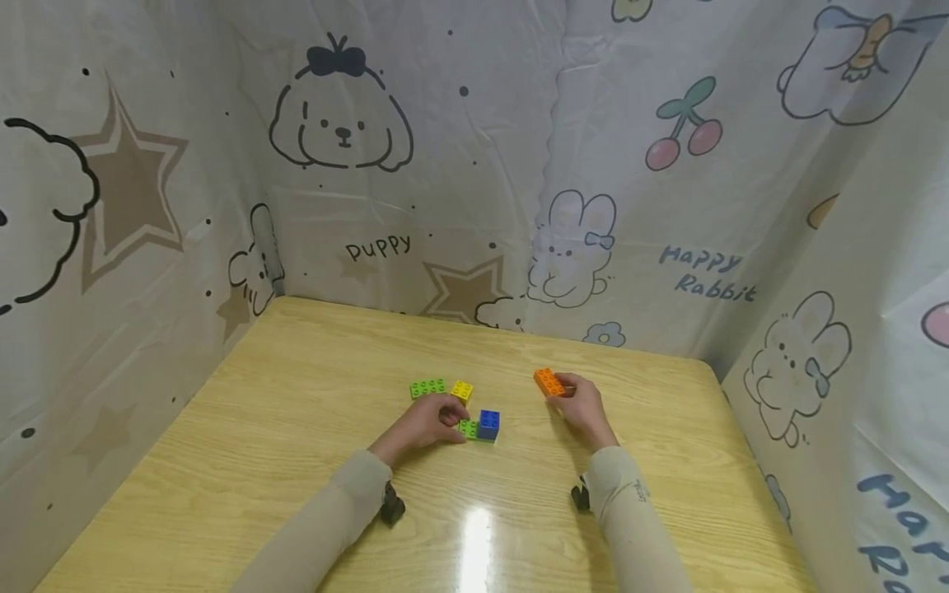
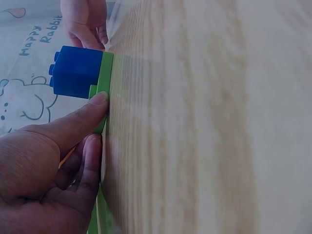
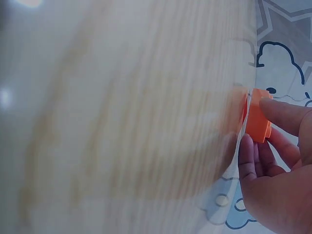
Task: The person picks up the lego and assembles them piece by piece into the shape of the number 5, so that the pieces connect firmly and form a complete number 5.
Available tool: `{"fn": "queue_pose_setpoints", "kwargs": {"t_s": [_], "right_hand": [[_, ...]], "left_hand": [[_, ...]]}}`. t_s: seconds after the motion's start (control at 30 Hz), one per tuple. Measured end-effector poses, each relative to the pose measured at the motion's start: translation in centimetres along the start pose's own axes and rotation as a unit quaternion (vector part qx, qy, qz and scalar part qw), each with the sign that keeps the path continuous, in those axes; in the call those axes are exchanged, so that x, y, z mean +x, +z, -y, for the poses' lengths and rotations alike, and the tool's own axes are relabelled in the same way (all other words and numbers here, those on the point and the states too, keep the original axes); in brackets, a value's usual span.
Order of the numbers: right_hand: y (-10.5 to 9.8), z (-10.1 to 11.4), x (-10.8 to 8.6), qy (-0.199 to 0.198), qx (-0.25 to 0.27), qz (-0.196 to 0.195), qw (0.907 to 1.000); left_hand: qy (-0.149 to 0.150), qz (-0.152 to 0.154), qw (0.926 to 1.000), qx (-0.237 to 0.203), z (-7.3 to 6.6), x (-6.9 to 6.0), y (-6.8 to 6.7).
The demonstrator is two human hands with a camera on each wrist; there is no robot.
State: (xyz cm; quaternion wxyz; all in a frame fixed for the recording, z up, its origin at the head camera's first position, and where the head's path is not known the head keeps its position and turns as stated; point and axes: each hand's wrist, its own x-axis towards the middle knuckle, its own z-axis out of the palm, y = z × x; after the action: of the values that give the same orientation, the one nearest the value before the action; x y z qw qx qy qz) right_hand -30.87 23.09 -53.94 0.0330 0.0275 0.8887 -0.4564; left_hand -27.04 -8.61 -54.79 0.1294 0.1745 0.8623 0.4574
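Sleeves (image 1: 319,523) nearest. Your left hand's (image 1: 423,424) fingers pinch the green studded brick (image 1: 469,428) on the tabletop (image 1: 667,469) by one end, likely because the blue brick (image 1: 488,424) caps the other; your right hand's (image 1: 582,405) pinch the orange brick (image 1: 549,382), studs up, seemingly to keep them clear.

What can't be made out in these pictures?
Head view: left end of the green rectangular plastic brick under the blue cubic plastic brick, hidden by the left hand.
Right wrist view: part of the orange rectangular plastic brick, covered by the right hand.
Head view: sleeve lettering on the beige right sleeve, too small.
Head view: blue wall lettering, cut off by the right edge.
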Motion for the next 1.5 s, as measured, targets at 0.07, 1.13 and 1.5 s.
{"fn": "queue_pose_setpoints", "kwargs": {"t_s": [0.07,1.13,1.5], "right_hand": [[0.0,0.0,0.0,-0.001,-0.005,0.0,1.0],[0.1,2.3,-1.3,-0.052,0.007,0.023,0.9983],[0.8,3.5,-2.5,-0.064,0.029,0.048,0.9964]], "left_hand": [[0.004,-0.001,1.0,-0.001,0.0,0.0,0.0],[0.005,0.0,1.0,-0.007,-0.1,-0.2,-0.1],[0.001,0.003,1.0,-0.004,0.1,0.1,-0.1]]}}
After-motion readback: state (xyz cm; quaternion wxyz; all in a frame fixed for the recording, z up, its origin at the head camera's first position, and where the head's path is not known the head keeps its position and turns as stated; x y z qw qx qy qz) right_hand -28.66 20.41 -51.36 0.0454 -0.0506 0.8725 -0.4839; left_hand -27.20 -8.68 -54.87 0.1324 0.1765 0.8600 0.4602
